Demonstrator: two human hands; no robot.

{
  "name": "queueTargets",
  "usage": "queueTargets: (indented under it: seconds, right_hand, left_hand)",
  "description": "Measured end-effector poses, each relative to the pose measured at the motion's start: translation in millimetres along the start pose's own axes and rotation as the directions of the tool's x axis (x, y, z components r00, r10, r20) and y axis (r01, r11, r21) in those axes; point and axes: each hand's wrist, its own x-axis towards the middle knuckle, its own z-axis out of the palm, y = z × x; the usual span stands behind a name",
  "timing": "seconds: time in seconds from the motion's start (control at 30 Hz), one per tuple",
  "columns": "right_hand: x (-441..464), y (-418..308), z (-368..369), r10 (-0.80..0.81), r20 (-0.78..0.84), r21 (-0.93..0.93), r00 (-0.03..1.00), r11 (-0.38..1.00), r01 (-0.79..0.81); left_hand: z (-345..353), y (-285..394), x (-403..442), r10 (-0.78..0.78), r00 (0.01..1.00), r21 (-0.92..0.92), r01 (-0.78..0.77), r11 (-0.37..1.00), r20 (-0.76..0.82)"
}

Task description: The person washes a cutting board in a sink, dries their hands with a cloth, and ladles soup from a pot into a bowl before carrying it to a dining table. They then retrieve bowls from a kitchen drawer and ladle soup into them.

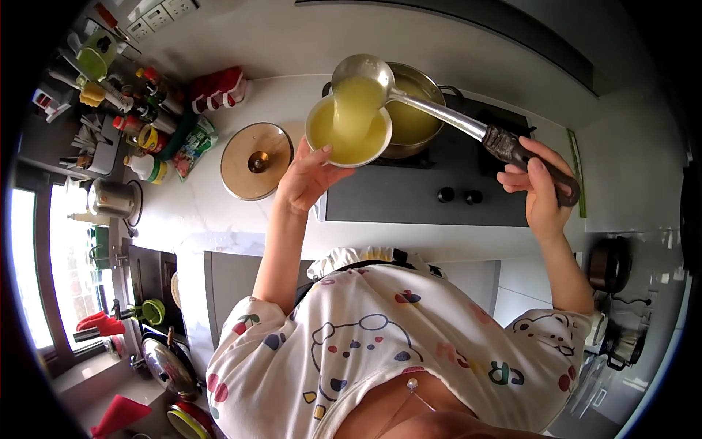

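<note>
The left hand (311,175) holds a white bowl (311,122) by its seven o'clock side, at twelve o'clock in the view. Near three o'clock, the right hand (542,184) grips the end of a ladle (447,114), whose tilted scoop sends yellow liquid (356,110) into the bowl. At the bowl's two o'clock stands a pot (420,75) of similar liquid; whether bowl and pot touch is hard to tell. A round lid (240,167) lies toward nine o'clock from the bowl.
</note>
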Motion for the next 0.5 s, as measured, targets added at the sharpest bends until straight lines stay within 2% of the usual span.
queueTargets:
  seconds: [0.23, 0.3, 0.33, 0.37, 0.47, 0.5]
  right_hand:
    - [-11.9, -1.5, -1.8, -0.18, 0.057, -0.104, 0.982, 0.977, 0.185]
    - [-13.6, 1.3, -1.3, -0.063, -0.036, 0.023, 0.997, 0.998, 0.063]
    - [-10.9, 3.5, -0.2, 0.061, -0.121, 0.111, 0.991, 0.993, -0.047]
    - [-5.7, 10.1, -5.2, 0.131, -0.112, 0.268, 0.985, 0.959, -0.097]
    - [5.1, 18.4, -16.1, 0.365, -0.191, 0.423, 0.911, 0.868, -0.259]
    - [8.0, 23.3, -17.2, 0.383, -0.213, 0.438, 0.899, 0.86, -0.263]
  left_hand:
    - [5.4, 0.1, -0.5, 0.008, 1.0, 0.004, -0.008, 1.0, -0.001]
    - [6.8, 0.2, -1.2, 0.009, 1.0, 0.004, -0.009, 1.0, -0.012]
    - [7.1, 0.2, -1.4, 0.01, 1.0, 0.005, -0.01, 1.0, -0.017]
    - [6.7, 0.0, -1.4, 0.01, 1.0, 0.003, -0.01, 1.0, -0.018]
    - [6.3, -0.4, -1.5, 0.013, 1.0, 0.001, -0.013, 1.0, -0.018]
    - [6.8, -0.2, -1.7, 0.015, 1.0, 0.003, -0.015, 1.0, -0.016]
